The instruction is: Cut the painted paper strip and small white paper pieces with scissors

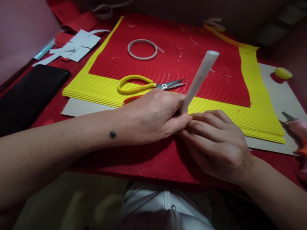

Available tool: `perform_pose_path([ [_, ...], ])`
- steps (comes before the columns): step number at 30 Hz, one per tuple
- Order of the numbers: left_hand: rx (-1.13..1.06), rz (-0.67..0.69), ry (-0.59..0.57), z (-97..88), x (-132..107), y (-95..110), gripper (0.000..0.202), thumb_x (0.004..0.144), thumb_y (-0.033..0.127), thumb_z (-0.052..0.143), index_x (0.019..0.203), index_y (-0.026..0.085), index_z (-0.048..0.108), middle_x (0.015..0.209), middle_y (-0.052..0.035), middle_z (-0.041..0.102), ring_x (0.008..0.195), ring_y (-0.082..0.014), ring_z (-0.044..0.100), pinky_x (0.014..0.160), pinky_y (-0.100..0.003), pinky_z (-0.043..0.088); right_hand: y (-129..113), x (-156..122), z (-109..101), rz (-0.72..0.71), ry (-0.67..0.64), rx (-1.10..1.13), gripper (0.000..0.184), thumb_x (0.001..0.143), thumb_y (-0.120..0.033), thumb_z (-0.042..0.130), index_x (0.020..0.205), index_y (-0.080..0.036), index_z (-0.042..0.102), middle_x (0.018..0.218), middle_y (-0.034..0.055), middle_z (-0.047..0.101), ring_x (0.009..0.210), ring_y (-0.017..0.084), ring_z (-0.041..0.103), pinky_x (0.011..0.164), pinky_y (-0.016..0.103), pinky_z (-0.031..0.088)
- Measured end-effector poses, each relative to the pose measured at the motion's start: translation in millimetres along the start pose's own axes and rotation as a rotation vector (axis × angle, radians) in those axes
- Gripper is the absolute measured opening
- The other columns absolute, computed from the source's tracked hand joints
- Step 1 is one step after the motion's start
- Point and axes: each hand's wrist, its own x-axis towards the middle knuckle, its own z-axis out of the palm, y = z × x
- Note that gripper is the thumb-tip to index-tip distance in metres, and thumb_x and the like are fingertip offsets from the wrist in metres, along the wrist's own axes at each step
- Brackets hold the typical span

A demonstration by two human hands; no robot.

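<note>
My left hand is closed around a translucent white stick, perhaps of hot glue, that points up and to the right. The stick's lower end is hidden in the grip. My right hand touches the left thumb, its fingers bent and pressed together; whatever they pinch is hidden. Just behind the left hand lies a pair of scissors with yellow and red handles. Its blades rest over red corrugated sheets, which lie on yellow corrugated sheets.
A ring of narrow pale strip lies on the red sheet among small trimmings. At left are a black phone-like slab and white paper pieces. A small yellow-and-red piece sits at right on grey board. Red cloth covers the table.
</note>
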Motion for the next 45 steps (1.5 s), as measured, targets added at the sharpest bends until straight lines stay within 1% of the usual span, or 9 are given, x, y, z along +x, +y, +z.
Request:
perform_pose_path([
  [7, 0.024, 0.024, -0.008, -0.8, -0.3, -2.1, 0.016, 0.083, 0.026, 0.046, 0.07, 0.018, 0.053, 0.059, 0.0028, 0.052, 0.054, -0.0089, 0.046, 0.052, -0.023, 0.033, 0.1, 0.2, 0.7, 0.001, -0.004, -0.003, 0.013, 0.083, -0.016, 0.051, 0.088, -0.018, 0.063, 0.08, 0.005, 0.067, 0.087, 0.022, 0.06, 0.07, 0.038, 0.041],
  [12, 0.028, -0.005, 0.012, -1.0, -0.2, -0.8, 0.02, 0.084, 0.029, 0.045, 0.07, 0.018, 0.054, 0.058, 0.0026, 0.051, 0.053, -0.009, 0.045, 0.052, -0.023, 0.033, -0.3, 0.3, 0.4, -0.008, -0.005, 0.003, 0.014, 0.081, -0.015, 0.053, 0.09, -0.014, 0.064, 0.079, 0.0064, 0.066, 0.088, 0.023, 0.059, 0.07, 0.039, 0.041],
  [17, -0.004, -0.01, -0.004, 0.5, 0.6, -1.1, 0.021, 0.084, 0.03, 0.045, 0.07, 0.018, 0.053, 0.058, 0.0026, 0.051, 0.052, -0.0087, 0.045, 0.051, -0.023, 0.032, -0.2, 0.1, 0.1, 0.001, -0.013, -0.002, 0.014, 0.083, -0.016, 0.05, 0.088, -0.017, 0.063, 0.081, 0.0059, 0.067, 0.087, 0.022, 0.059, 0.07, 0.038, 0.041],
  [20, 0.007, -0.006, 0.002, -0.6, 0.6, -0.9, 0.02, 0.083, 0.03, 0.046, 0.069, 0.018, 0.053, 0.056, 0.0028, 0.05, 0.051, -0.0088, 0.043, 0.051, -0.024, 0.032, -0.2, 0.1, -0.3, -0.006, -0.008, -0.008, 0.013, 0.083, -0.016, 0.05, 0.086, -0.015, 0.063, 0.079, 0.0058, 0.067, 0.086, 0.023, 0.059, 0.069, 0.039, 0.042],
  [24, 0.012, -0.038, 0.013, -1.8, 0.6, 1.0, 0.021, 0.084, 0.028, 0.046, 0.067, 0.017, 0.053, 0.055, 0.0027, 0.05, 0.051, -0.0089, 0.043, 0.051, -0.024, 0.032, -0.3, 1.1, -0.7, -0.006, -0.014, -0.006, 0.011, 0.081, -0.015, 0.052, 0.081, -0.014, 0.064, 0.075, 0.0063, 0.066, 0.085, 0.023, 0.059, 0.069, 0.038, 0.042],
  [29, -0.013, -0.03, 0.009, 0.4, 0.7, 0.6, 0.019, 0.083, 0.027, 0.046, 0.069, 0.017, 0.054, 0.057, 0.0027, 0.052, 0.051, -0.0082, 0.044, 0.05, -0.023, 0.032, -0.6, 1.8, -0.3, 0.004, -0.008, 0.0, 0.014, 0.083, -0.016, 0.049, 0.086, -0.017, 0.063, 0.075, 0.0048, 0.065, 0.086, 0.022, 0.059, 0.069, 0.037, 0.04],
  [33, -0.001, -0.018, 0.01, 0.5, 0.8, -0.8, 0.019, 0.083, 0.028, 0.046, 0.068, 0.017, 0.053, 0.056, 0.0032, 0.05, 0.05, -0.0078, 0.043, 0.049, -0.023, 0.031, -0.5, 1.2, -0.3, 0.003, -0.011, -0.008, 0.014, 0.084, -0.017, 0.049, 0.085, -0.019, 0.062, 0.076, 0.0043, 0.065, 0.084, 0.021, 0.058, 0.069, 0.037, 0.04],
  [38, 0.007, -0.011, 0.004, -1.8, 0.6, 0.9, 0.02, 0.083, 0.029, 0.046, 0.067, 0.018, 0.053, 0.055, 0.0029, 0.049, 0.05, -0.0082, 0.042, 0.049, -0.023, 0.031, -0.5, 0.9, -0.4, -0.005, -0.001, -0.005, 0.011, 0.081, -0.015, 0.053, 0.085, -0.016, 0.063, 0.077, 0.0056, 0.067, 0.084, 0.022, 0.059, 0.068, 0.038, 0.041],
  [45, -0.014, -0.001, 0.007, 0.5, 0.3, -0.5, 0.019, 0.083, 0.028, 0.046, 0.069, 0.018, 0.053, 0.057, 0.0026, 0.052, 0.052, -0.0089, 0.044, 0.05, -0.024, 0.033, -0.4, 0.8, -0.4, -0.004, -0.007, -0.011, 0.013, 0.081, -0.016, 0.052, 0.087, -0.014, 0.064, 0.081, 0.0059, 0.068, 0.085, 0.023, 0.059, 0.067, 0.038, 0.041],
])
